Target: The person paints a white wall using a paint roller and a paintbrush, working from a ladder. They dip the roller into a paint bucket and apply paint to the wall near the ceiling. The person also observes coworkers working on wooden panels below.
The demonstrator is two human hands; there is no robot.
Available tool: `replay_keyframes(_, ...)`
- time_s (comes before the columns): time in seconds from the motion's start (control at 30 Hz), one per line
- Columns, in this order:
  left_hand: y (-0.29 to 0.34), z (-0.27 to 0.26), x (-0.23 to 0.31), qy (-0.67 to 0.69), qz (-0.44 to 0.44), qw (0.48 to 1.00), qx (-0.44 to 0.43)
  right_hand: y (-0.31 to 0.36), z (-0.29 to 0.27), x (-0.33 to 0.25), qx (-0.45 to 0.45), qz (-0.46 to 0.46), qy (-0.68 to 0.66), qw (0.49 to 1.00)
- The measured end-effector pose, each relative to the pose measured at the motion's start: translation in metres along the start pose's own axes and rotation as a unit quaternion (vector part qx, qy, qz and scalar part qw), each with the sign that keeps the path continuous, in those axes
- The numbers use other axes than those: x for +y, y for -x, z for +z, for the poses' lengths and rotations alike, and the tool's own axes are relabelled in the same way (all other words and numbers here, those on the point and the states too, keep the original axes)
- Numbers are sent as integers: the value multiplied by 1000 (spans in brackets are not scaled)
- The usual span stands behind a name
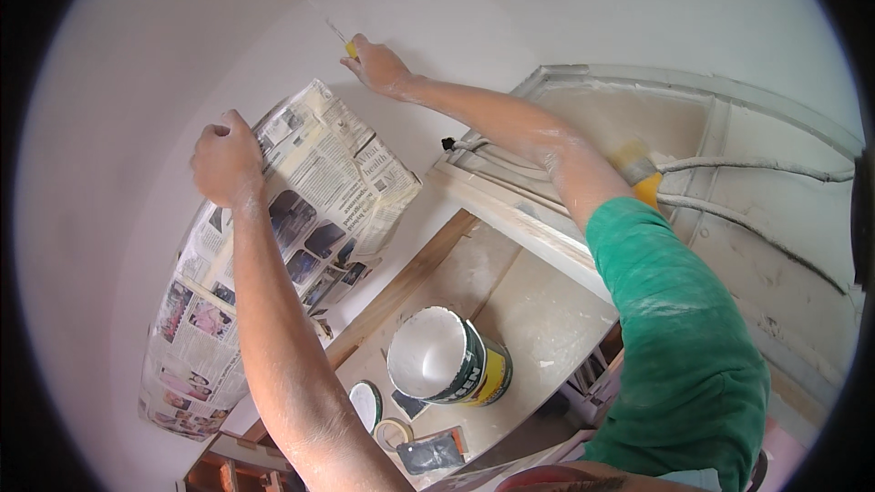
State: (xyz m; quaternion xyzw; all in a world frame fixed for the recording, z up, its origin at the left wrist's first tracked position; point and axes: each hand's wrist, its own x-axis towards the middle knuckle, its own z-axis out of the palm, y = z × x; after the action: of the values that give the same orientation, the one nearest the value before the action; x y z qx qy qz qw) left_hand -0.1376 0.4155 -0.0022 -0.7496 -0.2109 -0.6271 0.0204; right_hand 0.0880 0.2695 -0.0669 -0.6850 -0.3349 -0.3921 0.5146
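My right hand is raised to the white wall and closed on a yellow-handled putty knife. Its thin blade shows nearly edge-on and points up and left, with its tip blurred against the wall. Further left and nearer, my left hand is curled closed in front of a newspaper-covered, box-shaped fixture. Whatever its fingers hold, if anything, is hidden. White dust coats both hands and forearms.
Below, a cabinet top bears a bucket of white compound, a small round tub, a tape roll and a dark flat block. Right of my arm are a yellow-handled brush and loose cables by a frame.
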Motion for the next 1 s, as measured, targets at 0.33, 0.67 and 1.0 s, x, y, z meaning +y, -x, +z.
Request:
replay_keyframes(0.33, -2, -2, 2, -15, -21, 1000, -14, -29, 3, -33, -59, -143, 92, 984)
replay_keyframes(0.67, 3, 3, 4, -2, -16, 1000, -12, -28, -35, 71, 71, -8, 32, 997)
replay_keyframes(1.0, 1, 2, 4, 4, -30, 999, -17, -41, -66, 150, 235, 146, -20, 961)
